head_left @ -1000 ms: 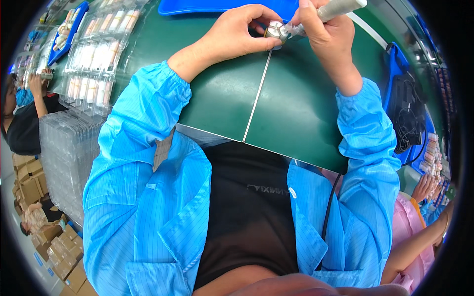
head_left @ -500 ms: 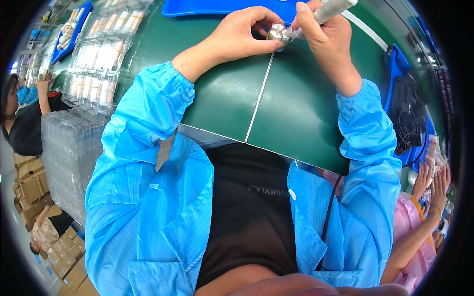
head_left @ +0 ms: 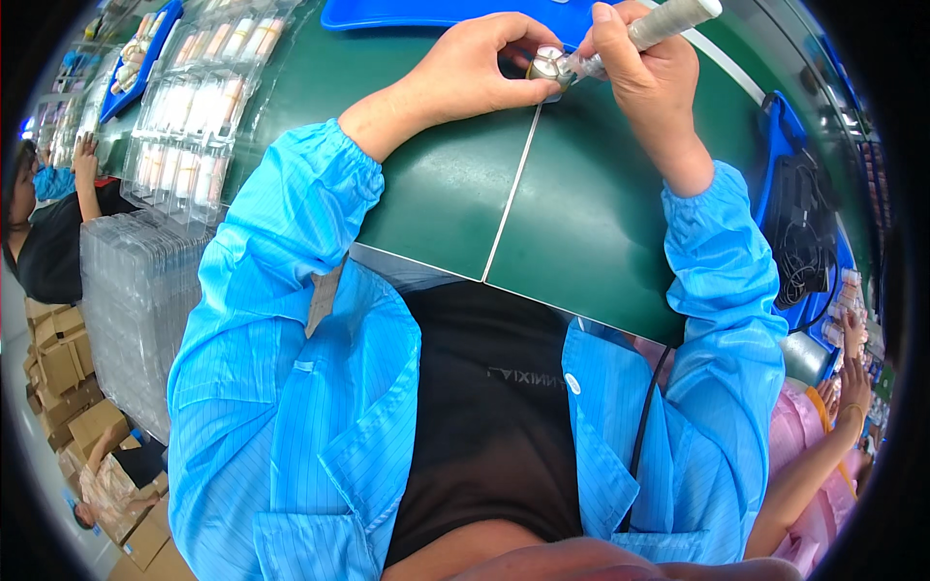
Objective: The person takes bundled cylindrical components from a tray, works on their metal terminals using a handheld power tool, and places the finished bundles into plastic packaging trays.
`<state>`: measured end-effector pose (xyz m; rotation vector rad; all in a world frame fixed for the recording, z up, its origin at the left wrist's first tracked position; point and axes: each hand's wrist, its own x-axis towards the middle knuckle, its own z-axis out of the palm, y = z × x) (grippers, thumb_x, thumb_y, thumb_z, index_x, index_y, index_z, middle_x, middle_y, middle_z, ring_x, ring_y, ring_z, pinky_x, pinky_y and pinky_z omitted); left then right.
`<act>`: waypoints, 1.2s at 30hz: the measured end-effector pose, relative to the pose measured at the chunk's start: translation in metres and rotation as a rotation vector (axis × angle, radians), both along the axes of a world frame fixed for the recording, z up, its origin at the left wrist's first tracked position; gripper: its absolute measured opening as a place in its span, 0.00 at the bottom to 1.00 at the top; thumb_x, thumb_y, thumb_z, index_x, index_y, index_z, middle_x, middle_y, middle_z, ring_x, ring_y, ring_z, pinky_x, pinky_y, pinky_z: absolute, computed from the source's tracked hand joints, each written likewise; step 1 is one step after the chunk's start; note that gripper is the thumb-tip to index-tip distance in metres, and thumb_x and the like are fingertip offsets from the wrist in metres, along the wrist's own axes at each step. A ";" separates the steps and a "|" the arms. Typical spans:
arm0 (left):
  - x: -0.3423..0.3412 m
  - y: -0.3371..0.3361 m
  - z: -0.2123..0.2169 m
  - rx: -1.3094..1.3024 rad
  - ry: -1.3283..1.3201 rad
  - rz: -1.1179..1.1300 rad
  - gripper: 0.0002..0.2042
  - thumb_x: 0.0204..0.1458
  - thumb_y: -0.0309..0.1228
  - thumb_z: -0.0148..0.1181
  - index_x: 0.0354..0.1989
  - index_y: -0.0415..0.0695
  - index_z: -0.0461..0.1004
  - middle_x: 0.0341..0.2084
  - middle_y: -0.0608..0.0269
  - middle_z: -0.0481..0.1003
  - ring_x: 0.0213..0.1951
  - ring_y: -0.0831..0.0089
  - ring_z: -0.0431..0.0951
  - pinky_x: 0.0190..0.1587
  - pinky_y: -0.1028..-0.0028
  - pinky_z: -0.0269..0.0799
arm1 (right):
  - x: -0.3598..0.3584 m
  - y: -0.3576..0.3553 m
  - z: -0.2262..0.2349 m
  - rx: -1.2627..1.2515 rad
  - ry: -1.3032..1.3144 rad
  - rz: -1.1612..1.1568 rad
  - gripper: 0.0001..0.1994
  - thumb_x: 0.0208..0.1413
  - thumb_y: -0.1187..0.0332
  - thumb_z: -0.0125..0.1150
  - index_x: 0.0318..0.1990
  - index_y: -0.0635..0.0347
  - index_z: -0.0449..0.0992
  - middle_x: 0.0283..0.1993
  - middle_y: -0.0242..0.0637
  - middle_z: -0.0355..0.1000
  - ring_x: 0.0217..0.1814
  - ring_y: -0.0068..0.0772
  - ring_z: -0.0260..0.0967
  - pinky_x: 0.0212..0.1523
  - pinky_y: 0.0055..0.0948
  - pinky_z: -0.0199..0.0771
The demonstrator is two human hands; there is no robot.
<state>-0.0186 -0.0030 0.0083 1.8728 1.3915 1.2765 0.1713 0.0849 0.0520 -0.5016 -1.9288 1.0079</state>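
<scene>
**Small metal part held at the far edge of the green counter**

Clear blister trays (head_left: pixel 189 126) of pale, pinkish pieces lie along the counter's (head_left: pixel 436 208) far left edge, with stacked empty trays (head_left: pixel 136 310) off its left side. The left hand (head_left: pixel 475 68) pinches a small round metal part (head_left: pixel 547 66) between thumb and fingers, just right of its fingertips. The right hand (head_left: pixel 644 82) is wrapped around a grey tool (head_left: pixel 668 21); its long axis slants up to the right, tip pointing down-left onto the part. A blue tray (head_left: pixel 417 14) lies beyond both hands.
</scene>
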 end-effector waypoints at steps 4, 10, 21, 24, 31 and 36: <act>-0.002 0.001 -0.001 0.037 0.085 0.007 0.19 0.48 0.32 0.71 0.50 0.41 0.80 0.43 0.58 0.81 0.45 0.66 0.82 0.52 0.68 0.78 | 0.001 0.006 0.000 -0.019 0.035 -0.007 0.15 0.66 0.67 0.60 0.25 0.59 0.75 0.22 0.29 0.73 0.23 0.18 0.68 0.25 0.22 0.67; -0.002 -0.001 -0.006 0.113 0.093 -0.085 0.25 0.48 0.32 0.63 0.58 0.41 0.75 0.48 0.56 0.79 0.51 0.63 0.80 0.55 0.66 0.77 | 0.009 0.021 0.020 -0.106 0.174 0.020 0.17 0.69 0.63 0.56 0.26 0.57 0.73 0.21 0.27 0.71 0.19 0.15 0.62 0.21 0.18 0.59; 0.003 -0.005 0.000 0.037 0.205 0.153 0.25 0.46 0.45 0.77 0.49 0.43 0.81 0.38 0.58 0.78 0.38 0.66 0.81 0.44 0.69 0.79 | 0.002 0.015 0.007 -0.123 0.050 0.125 0.14 0.69 0.64 0.57 0.29 0.59 0.75 0.25 0.28 0.73 0.26 0.18 0.69 0.28 0.21 0.69; 0.003 -0.004 0.000 0.075 0.172 0.133 0.22 0.47 0.40 0.75 0.49 0.44 0.82 0.38 0.58 0.79 0.38 0.67 0.81 0.44 0.70 0.79 | 0.002 0.015 0.006 -0.127 -0.008 0.155 0.14 0.68 0.64 0.58 0.29 0.58 0.76 0.25 0.27 0.73 0.27 0.17 0.69 0.29 0.21 0.69; 0.006 -0.006 0.006 0.058 0.148 0.104 0.20 0.48 0.37 0.73 0.50 0.45 0.81 0.38 0.58 0.79 0.39 0.66 0.81 0.45 0.69 0.79 | -0.003 0.029 -0.014 -0.043 0.106 0.214 0.14 0.68 0.65 0.58 0.28 0.58 0.76 0.24 0.27 0.73 0.25 0.17 0.68 0.28 0.21 0.68; 0.005 -0.005 0.003 0.083 0.186 0.115 0.20 0.48 0.37 0.73 0.50 0.45 0.81 0.39 0.57 0.79 0.39 0.66 0.81 0.45 0.69 0.79 | -0.001 0.015 -0.002 -0.110 -0.005 0.116 0.14 0.67 0.65 0.59 0.27 0.58 0.76 0.24 0.27 0.73 0.25 0.17 0.68 0.28 0.21 0.68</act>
